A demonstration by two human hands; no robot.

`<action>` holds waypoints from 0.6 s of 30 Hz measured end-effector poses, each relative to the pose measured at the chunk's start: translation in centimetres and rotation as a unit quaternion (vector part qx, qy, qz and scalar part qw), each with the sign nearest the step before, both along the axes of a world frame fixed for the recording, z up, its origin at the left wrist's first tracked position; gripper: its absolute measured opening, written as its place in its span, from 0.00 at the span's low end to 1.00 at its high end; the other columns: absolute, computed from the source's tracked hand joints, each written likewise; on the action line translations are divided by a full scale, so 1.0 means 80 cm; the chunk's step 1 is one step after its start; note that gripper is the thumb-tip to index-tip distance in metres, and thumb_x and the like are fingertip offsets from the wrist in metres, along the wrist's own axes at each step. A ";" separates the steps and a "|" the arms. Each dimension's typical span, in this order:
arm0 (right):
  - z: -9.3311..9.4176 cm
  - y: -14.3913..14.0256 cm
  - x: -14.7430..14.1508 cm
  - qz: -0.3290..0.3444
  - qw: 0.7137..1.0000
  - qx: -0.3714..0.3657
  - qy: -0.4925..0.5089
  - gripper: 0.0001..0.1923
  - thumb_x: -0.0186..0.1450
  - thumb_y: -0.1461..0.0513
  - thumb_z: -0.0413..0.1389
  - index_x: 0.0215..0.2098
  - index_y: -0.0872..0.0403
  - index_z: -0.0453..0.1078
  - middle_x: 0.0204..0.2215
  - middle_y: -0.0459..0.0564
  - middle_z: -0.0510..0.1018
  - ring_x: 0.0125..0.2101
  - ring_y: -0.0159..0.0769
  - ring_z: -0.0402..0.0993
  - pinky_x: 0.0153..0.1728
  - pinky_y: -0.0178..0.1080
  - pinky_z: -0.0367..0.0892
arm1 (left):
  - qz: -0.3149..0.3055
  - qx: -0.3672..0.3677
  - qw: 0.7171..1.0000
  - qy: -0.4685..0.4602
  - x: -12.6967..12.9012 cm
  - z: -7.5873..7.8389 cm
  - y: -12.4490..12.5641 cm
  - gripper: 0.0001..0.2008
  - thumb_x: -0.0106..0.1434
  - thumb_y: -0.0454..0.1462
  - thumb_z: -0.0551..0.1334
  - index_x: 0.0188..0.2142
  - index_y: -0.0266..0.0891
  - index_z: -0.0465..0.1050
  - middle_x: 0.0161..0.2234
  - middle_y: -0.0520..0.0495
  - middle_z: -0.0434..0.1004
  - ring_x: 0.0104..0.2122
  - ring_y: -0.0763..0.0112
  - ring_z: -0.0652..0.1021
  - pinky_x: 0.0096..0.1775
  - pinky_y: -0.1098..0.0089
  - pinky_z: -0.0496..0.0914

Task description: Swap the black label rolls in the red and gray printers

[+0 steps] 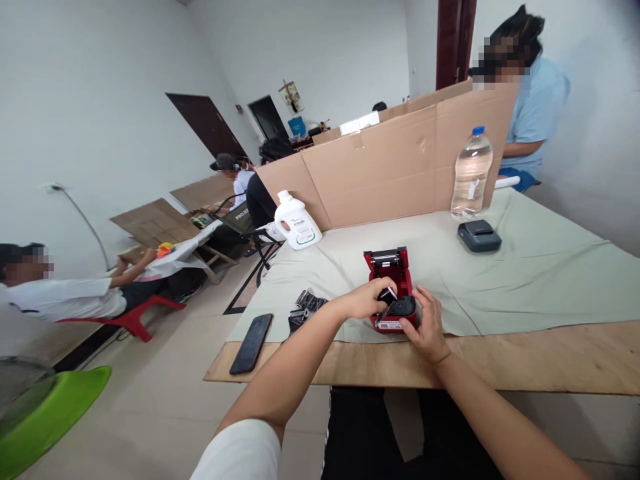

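1 long table [520, 360] spreads across the lower part of my view, its wooden edge bare and the rest under a pale green cloth [543, 283]. Along the far side I see an upright cardboard panel [380, 167]. Before its right end stands a clear bottle [470, 173] with a blue cap; near its left end, a white jug [299, 227].

I have the red device [404, 307] at the near middle of the cloth, lid raised at the back, between the 2 hands. The right hand [426, 320] rests against its right side, fingers loosely spread. The left hand [367, 300] is over its open interior.

Next come a dark phone [251, 343] at the near left edge, a dark grey device [480, 236] near the bottle, and a crumpled black bundle [306, 310] beside the left forearm. Smallest is the black piece [386, 295] with a white edge, pinched in the left fingers.
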State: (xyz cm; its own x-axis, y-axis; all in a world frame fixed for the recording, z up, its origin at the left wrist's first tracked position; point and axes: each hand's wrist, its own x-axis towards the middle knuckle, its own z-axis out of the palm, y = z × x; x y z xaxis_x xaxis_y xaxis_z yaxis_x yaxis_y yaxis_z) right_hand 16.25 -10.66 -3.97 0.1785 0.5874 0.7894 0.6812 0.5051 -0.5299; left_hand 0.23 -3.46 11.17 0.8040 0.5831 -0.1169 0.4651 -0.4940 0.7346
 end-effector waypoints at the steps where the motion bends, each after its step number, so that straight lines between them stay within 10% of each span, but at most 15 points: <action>1: 0.003 -0.002 -0.001 -0.001 1.000 0.011 -0.019 0.33 0.63 0.53 0.54 0.63 0.55 0.54 0.59 0.64 0.62 0.57 0.55 0.61 0.54 0.61 0.61 | 0.004 0.031 1.000 -0.001 0.003 0.000 0.005 0.19 0.50 0.26 0.56 0.43 0.39 0.66 0.43 0.48 0.71 0.40 0.68 0.73 0.46 0.67 0.68; 8: 0.010 -0.011 -0.004 0.025 0.995 0.044 -0.088 0.36 0.63 0.56 0.53 0.67 0.57 0.49 0.60 0.62 0.64 0.60 0.54 0.58 0.56 0.60 0.60 | 0.046 0.107 0.989 0.092 0.026 -0.010 0.025 0.26 0.50 0.28 0.60 0.50 0.37 0.62 0.44 0.44 0.73 0.42 0.63 0.74 0.46 0.64 0.70; 18: 0.009 -0.018 -0.008 0.017 0.992 0.049 -0.117 0.19 0.63 0.60 0.55 0.53 0.52 0.68 0.53 0.55 0.73 0.57 0.48 0.63 0.55 0.54 0.62 | 0.074 0.166 0.966 0.183 0.039 -0.029 0.043 0.22 0.53 0.31 0.63 0.49 0.39 0.69 0.50 0.43 0.75 0.48 0.60 0.75 0.50 0.64 0.68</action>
State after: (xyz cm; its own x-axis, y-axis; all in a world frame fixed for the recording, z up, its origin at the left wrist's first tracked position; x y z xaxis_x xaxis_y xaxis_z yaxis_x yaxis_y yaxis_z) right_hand 15.60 -12.06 -3.27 -0.0337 0.5089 0.8602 0.7617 0.5703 -0.3076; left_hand 3.33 0.02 8.86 0.6496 0.7421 -0.1650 0.7471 -0.5829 0.3195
